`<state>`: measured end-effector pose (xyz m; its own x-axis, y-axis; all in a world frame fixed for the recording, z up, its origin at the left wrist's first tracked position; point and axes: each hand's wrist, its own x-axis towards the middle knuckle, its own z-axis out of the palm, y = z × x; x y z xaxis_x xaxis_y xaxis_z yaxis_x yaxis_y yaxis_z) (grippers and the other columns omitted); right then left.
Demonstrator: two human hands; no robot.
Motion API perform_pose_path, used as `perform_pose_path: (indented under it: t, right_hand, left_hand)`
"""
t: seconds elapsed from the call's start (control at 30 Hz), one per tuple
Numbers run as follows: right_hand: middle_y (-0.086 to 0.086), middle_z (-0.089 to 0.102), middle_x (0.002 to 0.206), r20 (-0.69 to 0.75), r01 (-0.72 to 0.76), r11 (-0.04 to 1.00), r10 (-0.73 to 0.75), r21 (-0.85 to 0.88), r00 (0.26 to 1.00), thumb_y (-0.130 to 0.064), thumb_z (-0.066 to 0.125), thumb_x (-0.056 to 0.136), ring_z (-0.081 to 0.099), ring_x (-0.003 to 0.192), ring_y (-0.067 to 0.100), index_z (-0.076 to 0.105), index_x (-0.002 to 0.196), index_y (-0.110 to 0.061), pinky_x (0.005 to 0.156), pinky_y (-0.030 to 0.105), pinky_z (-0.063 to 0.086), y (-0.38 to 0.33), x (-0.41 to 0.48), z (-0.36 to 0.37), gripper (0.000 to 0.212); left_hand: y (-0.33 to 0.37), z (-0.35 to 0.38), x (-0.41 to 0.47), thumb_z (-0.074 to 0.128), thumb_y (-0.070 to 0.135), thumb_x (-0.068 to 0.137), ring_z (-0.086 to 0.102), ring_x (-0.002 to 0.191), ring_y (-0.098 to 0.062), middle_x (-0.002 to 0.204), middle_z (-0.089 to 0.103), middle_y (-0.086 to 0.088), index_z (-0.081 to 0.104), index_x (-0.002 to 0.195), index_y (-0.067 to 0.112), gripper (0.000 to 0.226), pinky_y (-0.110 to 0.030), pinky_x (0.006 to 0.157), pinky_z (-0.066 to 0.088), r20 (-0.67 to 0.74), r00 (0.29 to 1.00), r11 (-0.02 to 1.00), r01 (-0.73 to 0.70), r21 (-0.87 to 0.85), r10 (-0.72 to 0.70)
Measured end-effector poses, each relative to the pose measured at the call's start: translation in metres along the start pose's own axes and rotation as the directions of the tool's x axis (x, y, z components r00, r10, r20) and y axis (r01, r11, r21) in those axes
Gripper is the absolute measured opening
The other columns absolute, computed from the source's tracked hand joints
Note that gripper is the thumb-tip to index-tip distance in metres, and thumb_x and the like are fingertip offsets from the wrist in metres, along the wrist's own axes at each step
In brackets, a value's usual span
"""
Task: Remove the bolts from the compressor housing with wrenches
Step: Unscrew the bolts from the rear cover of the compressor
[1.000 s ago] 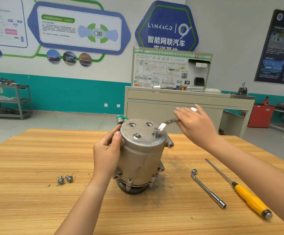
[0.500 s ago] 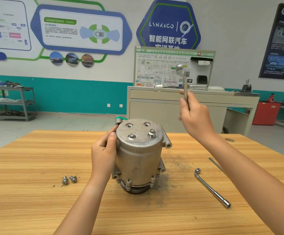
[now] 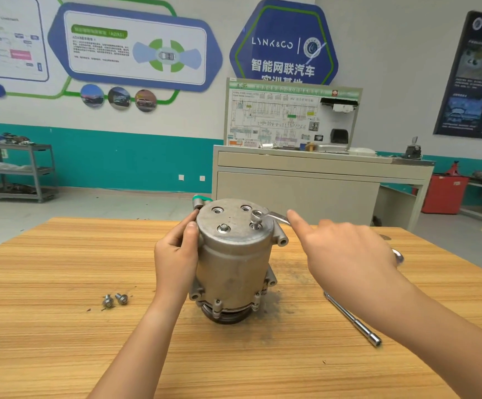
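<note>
The housing (image 3: 234, 263) is gripped by the left hand (image 3: 176, 254), the wrench (image 3: 274, 216) held by the right hand (image 3: 346, 254) over a bolt (image 3: 255, 225). Two loose bolts (image 3: 121, 298) are out; two are left.

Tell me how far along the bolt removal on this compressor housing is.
Done: two bolts lie loose on the table, and two top holes in the compressor housing are empty. In hand: the left hand steadies the housing while the right hand holds a wrench, ring end at a top bolt. Left: that bolt and the second top bolt.
</note>
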<state>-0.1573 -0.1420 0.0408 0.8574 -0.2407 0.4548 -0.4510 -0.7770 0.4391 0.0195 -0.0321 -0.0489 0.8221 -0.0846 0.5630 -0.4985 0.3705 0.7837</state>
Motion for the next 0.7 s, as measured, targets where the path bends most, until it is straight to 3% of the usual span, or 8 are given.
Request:
perform_pose_path:
  t: [0.13,0.3,0.47,0.6,0.7]
  right_hand:
    - [0.007,0.051,0.086,0.015,0.067,0.998,-0.067,-0.005,0.998,0.002,0.033,0.087,0.048,0.067,0.023,0.0,0.147,-0.012,0.04,0.028,0.014,-0.003,0.003,-0.006,0.07]
    - [0.003,0.019,0.063,0.08,0.037,0.999,-0.039,0.035,0.996,0.004,0.033,0.084,0.023,0.047,0.014,-0.008,0.146,-0.01,0.039,0.028,0.015,-0.012,-0.01,0.009,0.075]
    - [0.001,0.024,0.061,0.037,0.084,0.996,-0.085,0.014,0.996,0.004,0.036,0.083,0.024,0.047,0.017,0.001,0.147,-0.012,0.04,0.029,0.015,-0.001,0.001,-0.007,0.074]
    - [0.001,0.023,0.06,0.013,0.151,0.987,-0.151,-0.048,0.988,0.003,0.038,0.084,0.035,0.061,0.022,0.005,0.146,-0.008,0.04,0.028,0.016,-0.003,0.005,-0.014,0.072]
    - [-0.002,0.025,0.058,-0.026,0.114,0.992,-0.116,-0.058,0.993,-0.001,0.037,0.086,0.027,0.049,0.019,0.009,0.147,-0.018,0.04,0.027,0.014,0.002,0.008,-0.012,0.069]
  left_hand:
    - [0.001,0.001,-0.001,0.045,0.008,0.096,0.055,0.098,0.019,0.107,0.064,0.018,0.065,0.119,0.01,0.031,-0.001,0.076,0.042,-0.006,1.0,1.0,0.004,0.0,-0.004]
    - [0.001,-0.001,0.002,0.043,0.01,0.097,0.056,0.102,0.015,0.11,0.065,0.018,0.066,0.117,0.014,0.031,-0.009,0.085,0.047,-0.021,0.999,1.0,0.028,-0.001,-0.028]
    - [0.001,0.001,0.001,0.043,0.009,0.097,0.056,0.102,0.014,0.109,0.065,0.018,0.066,0.116,0.015,0.031,-0.008,0.084,0.047,-0.023,0.999,1.0,0.023,0.007,-0.023]
    - [-0.001,0.0,-0.001,0.044,0.009,0.095,0.055,0.099,0.018,0.107,0.064,0.02,0.066,0.117,0.011,0.031,-0.002,0.076,0.043,-0.045,0.999,1.0,0.015,0.008,-0.014]
    - [-0.002,-0.003,-0.001,0.044,0.008,0.096,0.055,0.097,0.02,0.105,0.063,0.021,0.066,0.118,0.01,0.031,-0.003,0.077,0.044,-0.051,0.999,1.0,0.01,0.01,-0.009]
